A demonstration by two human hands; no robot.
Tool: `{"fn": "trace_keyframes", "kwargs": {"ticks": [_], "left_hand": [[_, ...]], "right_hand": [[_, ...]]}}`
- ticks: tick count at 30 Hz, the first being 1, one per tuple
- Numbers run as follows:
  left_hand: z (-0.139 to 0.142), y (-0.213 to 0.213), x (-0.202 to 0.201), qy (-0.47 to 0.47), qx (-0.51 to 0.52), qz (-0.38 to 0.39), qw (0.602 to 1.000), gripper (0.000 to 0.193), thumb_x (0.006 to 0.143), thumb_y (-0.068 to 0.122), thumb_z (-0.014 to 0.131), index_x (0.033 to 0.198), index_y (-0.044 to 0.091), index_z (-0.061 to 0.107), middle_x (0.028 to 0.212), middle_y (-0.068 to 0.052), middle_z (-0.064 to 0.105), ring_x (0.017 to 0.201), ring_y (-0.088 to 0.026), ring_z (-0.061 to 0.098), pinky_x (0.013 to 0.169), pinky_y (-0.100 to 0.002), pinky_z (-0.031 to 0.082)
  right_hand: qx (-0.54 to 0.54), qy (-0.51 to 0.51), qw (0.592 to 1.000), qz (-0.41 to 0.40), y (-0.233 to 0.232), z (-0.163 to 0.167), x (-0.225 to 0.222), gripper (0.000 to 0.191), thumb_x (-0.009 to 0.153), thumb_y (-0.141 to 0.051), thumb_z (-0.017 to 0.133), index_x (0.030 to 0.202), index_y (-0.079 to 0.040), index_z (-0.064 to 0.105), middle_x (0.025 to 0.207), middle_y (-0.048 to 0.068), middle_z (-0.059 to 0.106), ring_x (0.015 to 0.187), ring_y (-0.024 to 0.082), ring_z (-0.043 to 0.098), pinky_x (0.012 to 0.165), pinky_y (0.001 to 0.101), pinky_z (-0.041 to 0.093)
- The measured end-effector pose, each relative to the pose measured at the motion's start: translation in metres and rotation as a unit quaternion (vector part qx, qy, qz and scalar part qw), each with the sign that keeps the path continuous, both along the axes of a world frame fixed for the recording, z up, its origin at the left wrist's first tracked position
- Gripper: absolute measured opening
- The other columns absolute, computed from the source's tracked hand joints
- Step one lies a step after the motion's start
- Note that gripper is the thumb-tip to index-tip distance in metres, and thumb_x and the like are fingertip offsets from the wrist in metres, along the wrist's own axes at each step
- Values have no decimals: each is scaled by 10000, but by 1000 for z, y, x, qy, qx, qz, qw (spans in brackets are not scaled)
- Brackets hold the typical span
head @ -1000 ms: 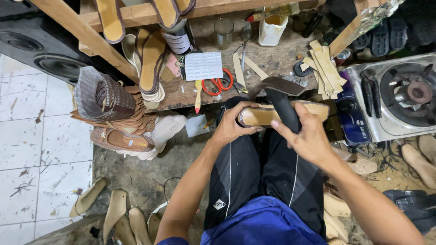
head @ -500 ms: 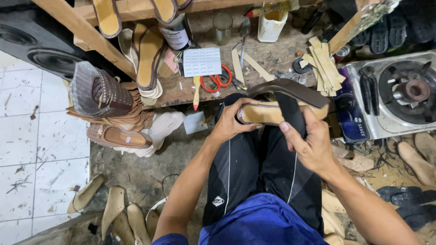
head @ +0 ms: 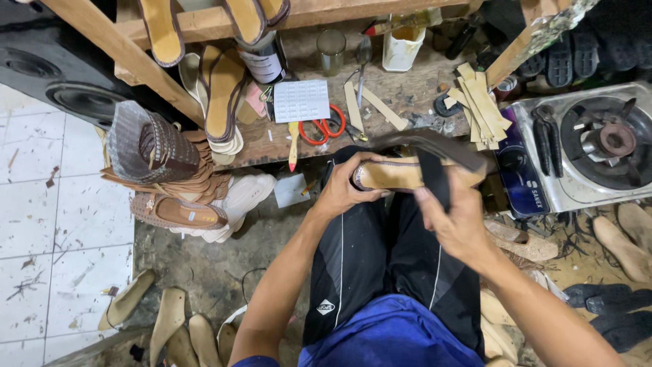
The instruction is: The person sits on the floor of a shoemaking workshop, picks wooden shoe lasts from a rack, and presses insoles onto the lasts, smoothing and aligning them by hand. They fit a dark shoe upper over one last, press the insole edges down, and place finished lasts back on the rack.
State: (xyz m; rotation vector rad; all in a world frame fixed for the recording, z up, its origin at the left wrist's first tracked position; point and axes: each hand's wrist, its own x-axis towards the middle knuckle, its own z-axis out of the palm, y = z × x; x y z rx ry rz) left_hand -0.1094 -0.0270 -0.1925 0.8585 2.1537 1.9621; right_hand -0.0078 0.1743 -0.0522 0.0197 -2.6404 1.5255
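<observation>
Now both hands (head: 407, 197) grip the sandal (head: 401, 173) — strap (head: 435, 177) pulled lower.

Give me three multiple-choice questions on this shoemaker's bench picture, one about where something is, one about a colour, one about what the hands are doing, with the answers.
1. Where do the scissors lie?
A. on the wooden workbench
B. on the tiled floor
C. on the gas stove

2. What colour are the scissors' handles?
A. blue
B. red
C. green

3. What is the state of the tan sandal sole?
A. lying alone on the floor
B. stacked on the bench
C. held over the lap, left hand gripping its end, right hand on the dark strap

Answers: A, they rest beside the white card on the bench; B, the loops are red; C, both hands are on it.
</observation>
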Motion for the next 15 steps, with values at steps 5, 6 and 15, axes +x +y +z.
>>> {"fn": "trace_keyframes", "kwargs": {"ticks": [5,6,15], "left_hand": [[1,2,-2,23,-20,9,1000,633,723,193,901,1266,41,614,1135,-100,741,1069,-152,716,964,-319,563],[0,2,-2,24,-5,4,1000,633,732,192,898,1275,41,611,1155,-100,738,1090,-153,712,977,-319,560],[0,2,1,-2,-8,4,1000,655,703,180,898,1265,33,596,1179,-94,732,1100,-155,696,983,-318,547]], "right_hand": [[28,-82,996,-23,1,-2,-1,280,924,-222,675,1104,-16,615,564,44,600,427,117,564,407,291,457],[-4,-37,999,-20,0,-4,3,263,959,-217,659,1113,-12,602,595,36,609,457,108,574,430,286,456],[46,-42,998,-19,0,-19,7,278,943,-201,679,1117,5,612,545,41,585,435,116,571,443,295,456]]}}
